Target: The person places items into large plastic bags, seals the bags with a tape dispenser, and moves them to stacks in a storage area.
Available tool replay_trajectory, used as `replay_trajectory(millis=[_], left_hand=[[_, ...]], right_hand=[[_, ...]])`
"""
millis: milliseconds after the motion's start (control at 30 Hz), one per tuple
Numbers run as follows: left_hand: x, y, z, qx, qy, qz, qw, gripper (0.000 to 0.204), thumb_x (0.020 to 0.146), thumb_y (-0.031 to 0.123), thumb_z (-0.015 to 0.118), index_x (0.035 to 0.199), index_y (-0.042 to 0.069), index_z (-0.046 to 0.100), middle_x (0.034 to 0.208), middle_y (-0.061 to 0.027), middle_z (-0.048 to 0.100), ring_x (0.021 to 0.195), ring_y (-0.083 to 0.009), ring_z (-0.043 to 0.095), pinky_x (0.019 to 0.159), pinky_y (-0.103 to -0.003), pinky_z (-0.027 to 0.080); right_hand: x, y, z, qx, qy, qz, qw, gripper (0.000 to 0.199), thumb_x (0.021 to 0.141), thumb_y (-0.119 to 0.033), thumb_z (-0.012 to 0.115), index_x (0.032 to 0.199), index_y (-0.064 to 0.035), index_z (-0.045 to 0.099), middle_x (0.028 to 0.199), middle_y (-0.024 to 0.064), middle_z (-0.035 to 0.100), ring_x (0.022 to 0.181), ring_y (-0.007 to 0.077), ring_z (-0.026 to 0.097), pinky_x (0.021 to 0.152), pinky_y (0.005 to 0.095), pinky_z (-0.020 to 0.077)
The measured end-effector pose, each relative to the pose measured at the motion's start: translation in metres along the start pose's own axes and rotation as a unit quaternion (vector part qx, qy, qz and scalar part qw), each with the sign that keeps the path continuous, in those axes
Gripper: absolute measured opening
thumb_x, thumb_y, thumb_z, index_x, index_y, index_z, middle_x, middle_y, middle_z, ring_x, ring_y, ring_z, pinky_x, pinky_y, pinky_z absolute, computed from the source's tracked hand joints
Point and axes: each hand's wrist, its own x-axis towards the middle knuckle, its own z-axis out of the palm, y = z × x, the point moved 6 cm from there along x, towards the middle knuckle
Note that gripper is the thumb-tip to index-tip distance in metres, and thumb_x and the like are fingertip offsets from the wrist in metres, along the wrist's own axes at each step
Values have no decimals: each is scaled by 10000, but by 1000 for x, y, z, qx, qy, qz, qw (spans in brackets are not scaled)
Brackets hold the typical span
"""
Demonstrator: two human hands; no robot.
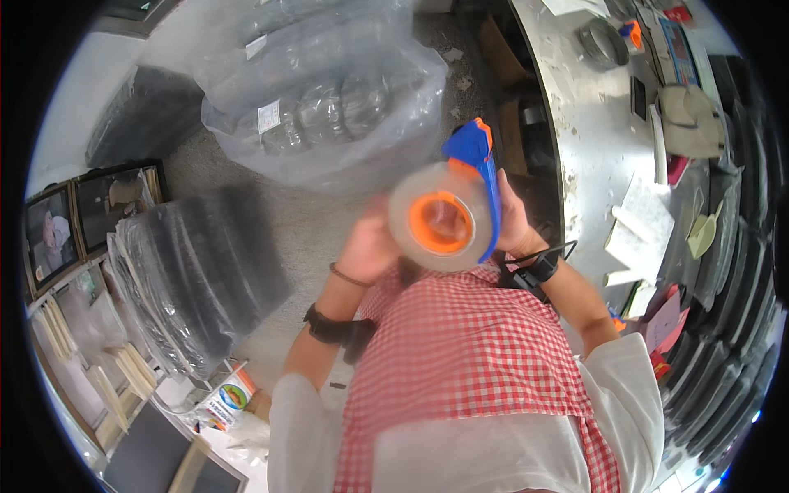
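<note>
A tape dispenser with a blue frame and an orange hub is held up in front of my chest. It carries a wide roll of clear tape. My right hand is closed on the dispenser from its right side, its fingers partly hidden behind the blue frame. At the roll's left edge is my left hand, smeared by motion, with its fingertips out of sight behind the roll. Whether it grips the roll cannot be made out. Below the dispenser hangs my red-and-white checked apron.
Large bundles in clear plastic lie on the floor ahead. Dark plastic-wrapped panels stand at left. A metal worktable runs along the right, bearing a metal ring, papers, a phone and a beige cap.
</note>
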Motion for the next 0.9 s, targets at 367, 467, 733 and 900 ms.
replay_trajectory(millis=[367, 467, 733, 900], left_hand=[[73, 111, 38, -2, 38, 198, 979, 274, 935, 42, 504, 1197, -35, 523, 1140, -96, 597, 1038, -172, 582, 878, -290, 497], [64, 157, 61, 225, 147, 248, 931, 137, 913, 83, 576, 1006, -17, 589, 888, -44, 632, 834, -123, 609, 726, -233, 473], [-1, 202, 131, 657, 385, 426, 490, 59, 800, 15, 645, 814, 9, 588, 725, -76, 566, 677, -213, 565, 730, -316, 461], [-51, 179, 101, 678, 403, 449, 421, 68, 762, 17, 678, 784, 59, 629, 752, -50, 596, 752, -229, 558, 1003, -487, 345]], right_hand=[[110, -126, 102, -232, -309, 15, 922, 718, 841, -718, 383, 965, -40, 585, 602, 77, 558, 531, 222, 541, 731, 351, 405], [117, -174, 159, -554, -346, 88, 753, 650, 738, -314, 768, 1233, 35, 532, 931, 151, 654, 785, 254, 641, 748, 326, 489], [141, -159, 165, -818, -499, -177, 224, 502, 656, -332, 785, 945, 16, 567, 745, 101, 586, 668, 264, 574, 666, 368, 431], [195, -180, 166, -850, -311, -418, 79, 250, 658, -136, 628, 875, -25, 574, 802, 82, 623, 723, 213, 602, 807, 368, 440]])
